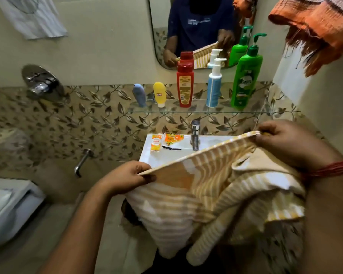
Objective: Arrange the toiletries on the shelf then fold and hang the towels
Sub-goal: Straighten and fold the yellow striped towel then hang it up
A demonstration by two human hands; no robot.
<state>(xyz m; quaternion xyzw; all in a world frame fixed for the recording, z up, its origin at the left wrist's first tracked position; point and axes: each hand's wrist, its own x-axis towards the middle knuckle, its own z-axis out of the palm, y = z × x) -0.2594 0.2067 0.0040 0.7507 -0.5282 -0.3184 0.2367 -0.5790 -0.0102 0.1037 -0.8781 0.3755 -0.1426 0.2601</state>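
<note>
A yellow-and-white striped towel point(202, 190) hangs stretched in front of the white sink point(166, 155). My left hand point(127, 177) pinches its upper edge at the left, and my right hand point(285, 143) pinches the same edge higher at the right. The rest of the towel droops in folds below. On the glass shelf point(139, 110) stand a blue tube point(139, 95), a yellow tube point(159, 93), a red bottle point(185, 84), a white-and-blue pump bottle point(214, 84) and a green pump bottle point(246, 76). An orange towel point(315, 24) hangs at the upper right.
Two orange sachets point(164, 141) and a small black item point(170, 148) lie on the sink rim beside the tap point(195, 135). A mirror point(198, 26) hangs above the shelf. A toilet point(8, 208) stands at the left, below a wall mixer point(41, 82). A white cloth point(32, 16) hangs upper left.
</note>
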